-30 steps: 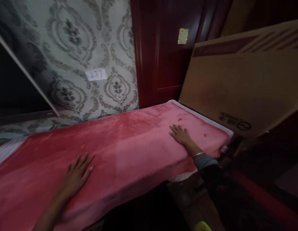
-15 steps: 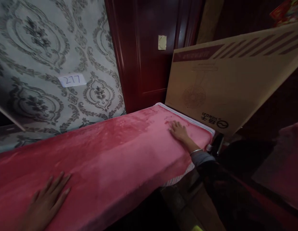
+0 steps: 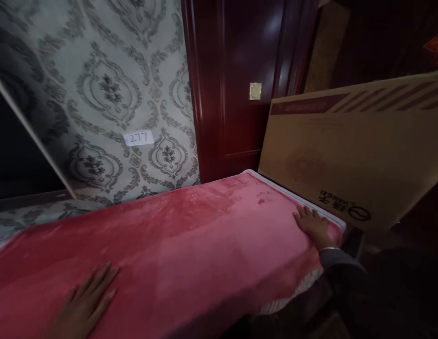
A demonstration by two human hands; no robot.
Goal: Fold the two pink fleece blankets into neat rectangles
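One pink cloth (image 3: 205, 245) lies beside patterned wallpaper (image 3: 148, 108) and cardboard (image 3: 367, 150).

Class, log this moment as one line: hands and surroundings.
left hand: palm down on pink cloth; right hand: palm down near cloth's right end; wallpaper: "277" label; right: YANGZI cardboard box

the head view looks forward, down over both hands (image 3: 313, 227).

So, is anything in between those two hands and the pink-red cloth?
Nothing visible: the left hand and right hand both appear to rest directly on the cloth. The cardboard box stands beyond its far end.
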